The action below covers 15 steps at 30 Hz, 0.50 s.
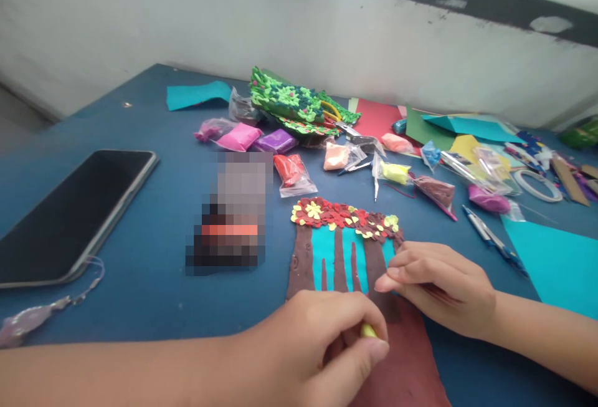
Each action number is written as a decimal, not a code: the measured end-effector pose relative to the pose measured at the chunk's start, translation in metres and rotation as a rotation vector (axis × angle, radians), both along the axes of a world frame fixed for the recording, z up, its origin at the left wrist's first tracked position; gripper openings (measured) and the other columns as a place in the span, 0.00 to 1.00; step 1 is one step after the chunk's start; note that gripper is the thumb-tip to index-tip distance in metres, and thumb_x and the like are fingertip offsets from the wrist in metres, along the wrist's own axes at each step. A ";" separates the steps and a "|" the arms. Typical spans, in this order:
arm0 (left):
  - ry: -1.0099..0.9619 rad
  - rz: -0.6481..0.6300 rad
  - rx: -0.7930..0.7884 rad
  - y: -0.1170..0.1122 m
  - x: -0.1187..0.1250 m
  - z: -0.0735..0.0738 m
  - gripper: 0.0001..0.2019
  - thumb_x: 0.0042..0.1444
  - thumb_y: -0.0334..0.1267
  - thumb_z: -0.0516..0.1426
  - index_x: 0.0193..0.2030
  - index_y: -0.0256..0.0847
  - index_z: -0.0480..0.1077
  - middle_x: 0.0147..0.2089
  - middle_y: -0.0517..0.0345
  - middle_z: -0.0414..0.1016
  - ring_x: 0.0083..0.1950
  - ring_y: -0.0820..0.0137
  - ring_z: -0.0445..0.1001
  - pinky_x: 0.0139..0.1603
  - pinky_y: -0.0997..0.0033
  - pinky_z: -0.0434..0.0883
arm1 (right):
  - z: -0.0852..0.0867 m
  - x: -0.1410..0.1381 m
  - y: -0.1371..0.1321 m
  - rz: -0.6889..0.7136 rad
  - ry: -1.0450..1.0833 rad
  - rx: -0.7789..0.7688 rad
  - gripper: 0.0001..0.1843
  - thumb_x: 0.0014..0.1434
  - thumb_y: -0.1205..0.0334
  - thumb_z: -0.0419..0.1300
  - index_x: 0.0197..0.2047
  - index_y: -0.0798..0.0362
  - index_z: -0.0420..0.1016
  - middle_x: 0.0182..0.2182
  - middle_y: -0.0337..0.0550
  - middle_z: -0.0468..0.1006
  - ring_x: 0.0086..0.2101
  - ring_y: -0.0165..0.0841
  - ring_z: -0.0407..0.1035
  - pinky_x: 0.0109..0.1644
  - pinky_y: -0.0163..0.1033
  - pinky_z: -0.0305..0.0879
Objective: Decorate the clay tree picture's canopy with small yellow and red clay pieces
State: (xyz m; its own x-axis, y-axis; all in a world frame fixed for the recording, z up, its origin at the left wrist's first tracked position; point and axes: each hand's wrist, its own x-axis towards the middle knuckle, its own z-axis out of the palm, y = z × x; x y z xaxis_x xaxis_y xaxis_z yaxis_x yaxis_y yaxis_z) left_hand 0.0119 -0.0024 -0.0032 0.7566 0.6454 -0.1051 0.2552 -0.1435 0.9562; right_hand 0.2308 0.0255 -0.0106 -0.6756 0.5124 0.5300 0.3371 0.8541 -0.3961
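Note:
My left hand [327, 344] is closed, with a small lump of yellow modelling clay [369, 331] pinched between thumb and fingers. It hovers over the lower part of a clay picture [392, 357], which has brown tree trunks on turquoise, a reddish-brown ground and a top band of red, brown and yellow petals [336, 215]. At the picture's right edge, my right hand [439, 282] has its fingers drawn together, the tips over a brown trunk. Whatever those fingertips may hold is too small or hidden to make out.
A phone [79, 214] with a strap lies at left. Behind the picture are bagged clays, such as a red clay bag [292, 173] and a purple one [275, 141], plus a green floral clay piece [289, 98]. Pens [495, 240] and turquoise paper [560, 263] lie right.

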 end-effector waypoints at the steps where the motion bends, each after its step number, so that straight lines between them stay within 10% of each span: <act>1: 0.004 -0.002 0.003 -0.001 0.000 0.000 0.06 0.61 0.30 0.49 0.36 0.37 0.66 0.29 0.63 0.68 0.29 0.77 0.66 0.31 0.82 0.65 | -0.001 0.000 -0.001 -0.019 -0.010 0.027 0.04 0.60 0.73 0.57 0.35 0.56 0.66 0.24 0.43 0.75 0.23 0.25 0.66 0.25 0.30 0.63; 15: 0.084 -0.010 0.064 -0.001 -0.001 0.002 0.07 0.62 0.33 0.48 0.38 0.39 0.67 0.31 0.61 0.71 0.31 0.76 0.67 0.30 0.84 0.65 | 0.003 0.000 -0.002 -0.042 -0.081 0.083 0.06 0.61 0.62 0.59 0.37 0.55 0.65 0.22 0.39 0.73 0.24 0.26 0.67 0.32 0.33 0.68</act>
